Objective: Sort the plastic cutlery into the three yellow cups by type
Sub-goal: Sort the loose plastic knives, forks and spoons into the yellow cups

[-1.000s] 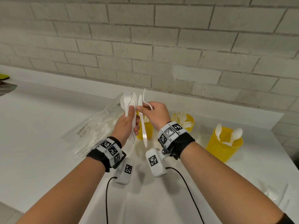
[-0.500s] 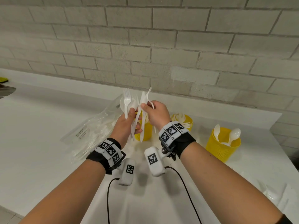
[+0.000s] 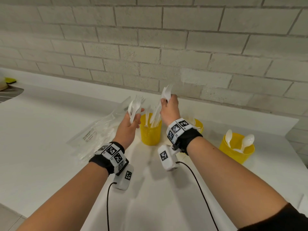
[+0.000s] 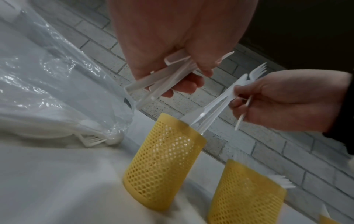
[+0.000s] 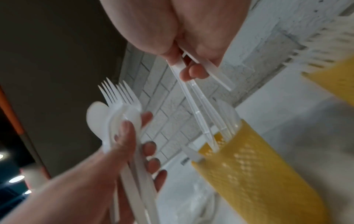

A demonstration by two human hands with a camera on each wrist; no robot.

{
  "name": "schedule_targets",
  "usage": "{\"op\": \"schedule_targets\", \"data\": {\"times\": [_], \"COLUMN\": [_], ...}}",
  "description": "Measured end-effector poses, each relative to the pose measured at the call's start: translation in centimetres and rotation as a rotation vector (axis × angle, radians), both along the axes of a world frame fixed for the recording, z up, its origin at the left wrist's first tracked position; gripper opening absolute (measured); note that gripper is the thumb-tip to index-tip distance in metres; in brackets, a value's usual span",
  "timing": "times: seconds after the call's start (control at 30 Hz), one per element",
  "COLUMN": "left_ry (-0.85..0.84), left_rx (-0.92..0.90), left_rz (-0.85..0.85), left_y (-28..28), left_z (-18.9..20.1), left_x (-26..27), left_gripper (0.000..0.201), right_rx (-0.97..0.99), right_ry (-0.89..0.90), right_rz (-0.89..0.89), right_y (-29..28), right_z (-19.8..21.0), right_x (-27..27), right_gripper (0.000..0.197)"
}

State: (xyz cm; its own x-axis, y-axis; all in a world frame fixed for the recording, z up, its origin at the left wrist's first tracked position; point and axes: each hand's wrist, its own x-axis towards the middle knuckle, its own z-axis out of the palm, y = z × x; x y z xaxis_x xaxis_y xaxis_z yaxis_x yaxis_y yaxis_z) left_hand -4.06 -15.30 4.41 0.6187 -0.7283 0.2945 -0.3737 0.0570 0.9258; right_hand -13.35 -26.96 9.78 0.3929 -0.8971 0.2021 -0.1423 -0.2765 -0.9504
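My left hand grips a bunch of white forks and spoons, heads up, just left of the left yellow mesh cup. My right hand pinches several white knives along with a fork; the knives' lower ends dip into that cup, which holds other knives. The right wrist view shows the knives entering the cup and the left hand's bunch. The middle cup holds forks, half hidden by my right wrist. The right cup holds spoons.
A clear plastic bag with more white cutlery lies on the white counter left of the cups. A brick wall runs close behind the cups. A cable hangs from each wrist camera.
My hands have come apart. The right hand drew the knives out of the left hand's bunch, moved right, and lowered their ends into the left cup.
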Motion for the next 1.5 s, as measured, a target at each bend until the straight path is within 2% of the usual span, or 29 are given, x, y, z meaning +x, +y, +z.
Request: {"op": "schedule_targets", "data": {"times": [0.13,0.3,0.47,0.67,0.8,0.93,1.03,1.1,1.13,1.2,1.27,1.43,1.5], "left_ry": [0.001,-0.032,-0.052,-0.036,0.115,0.276,0.394,0.445,0.452,0.434,0.431,0.366,0.322], "left_rx": [0.032,0.042,-0.001,0.019,0.000,0.042,0.015,-0.006,-0.009,0.009,0.027,0.084,0.094], "left_rz": [-0.005,0.007,-0.027,-0.102,-0.155,-0.182,-0.261,-0.314,-0.349,-0.424,-0.475,-0.455,-0.407], "left_y": [0.2,0.1,-0.4,-0.7,-0.6,-1.0,-1.5,-1.8,-1.9,-2.2,-2.5,-3.6,-4.1], "left_z": [-0.1,0.2,0.9,1.1,1.4,0.8,0.9,1.2,1.3,1.3,1.2,1.4,1.7], "left_x": [-0.5,-1.3,-3.2,-4.8,-5.4,-5.1,-5.8,-6.5,-6.8,-7.5,-8.3,-9.4,-9.5], "left_gripper": [0.039,0.041,0.039,0.034,0.044,0.034,0.021,0.020,0.025,0.034,0.035,0.023,0.025], "right_rx": [0.012,-0.103,0.025,-0.005,-0.010,-0.020,0.061,0.098,0.128,0.216,0.294,0.225,0.188], "right_ry": [0.106,-0.038,-0.075,-0.181,-0.262,-0.286,-0.365,-0.315,-0.278,-0.250,-0.280,-0.222,-0.277], "right_rz": [0.059,0.035,0.200,0.122,0.021,-0.033,-0.014,0.001,0.007,0.040,0.082,-0.003,-0.060], "right_y": [0.3,1.3,3.6,3.7,2.4,1.5,1.2,1.2,1.2,1.3,1.3,0.3,-0.7], "right_z": [-1.8,-1.4,-0.8,-0.2,0.7,1.4,0.7,0.0,-0.4,-1.1,-1.5,-0.9,0.1], "right_x": [-0.2,-1.5,-2.5,-3.8,-5.2,-6.7,-7.1,-7.5,-7.7,-8.2,-8.7,-9.4,-10.0], "right_gripper": [0.033,0.031,0.035,0.021,0.010,0.022,0.020,0.039,0.045,0.035,0.026,0.032,0.023]}}
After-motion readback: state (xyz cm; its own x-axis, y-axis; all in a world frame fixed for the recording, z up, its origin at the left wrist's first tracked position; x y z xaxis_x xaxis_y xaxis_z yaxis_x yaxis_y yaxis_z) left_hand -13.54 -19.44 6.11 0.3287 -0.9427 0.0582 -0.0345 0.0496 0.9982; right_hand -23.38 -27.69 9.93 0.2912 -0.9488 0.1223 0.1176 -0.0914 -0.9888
